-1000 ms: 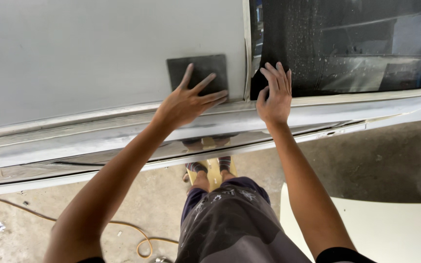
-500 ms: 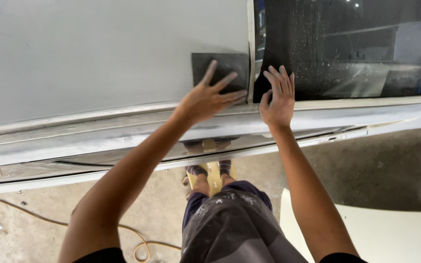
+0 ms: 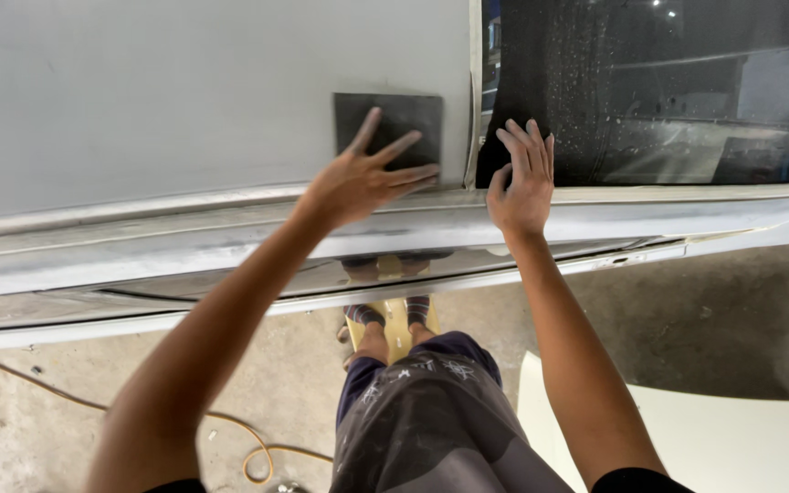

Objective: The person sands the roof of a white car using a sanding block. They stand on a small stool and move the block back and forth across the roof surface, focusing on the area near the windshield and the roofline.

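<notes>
A dark square sheet of sandpaper [image 3: 410, 117] lies flat on the grey primed car panel [image 3: 184, 100]. My left hand [image 3: 367, 173] presses on its lower part with the fingers spread. My right hand [image 3: 520, 178] rests flat, fingers apart, at the panel's edge where the dark, wet windscreen [image 3: 668, 82] begins. Both arms reach forward from the bottom of the view. Neither hand grips anything.
A pale body ledge [image 3: 230, 237] runs across below the hands. My legs and sandals [image 3: 394, 329] stand on the concrete floor [image 3: 732, 310]. An orange cable [image 3: 248, 447] lies at the lower left. A cream loose panel [image 3: 732, 438] lies at the lower right.
My left hand slid the sandpaper to the right, then back slightly left. My right hand stayed at the windscreen edge, barely shifting.
</notes>
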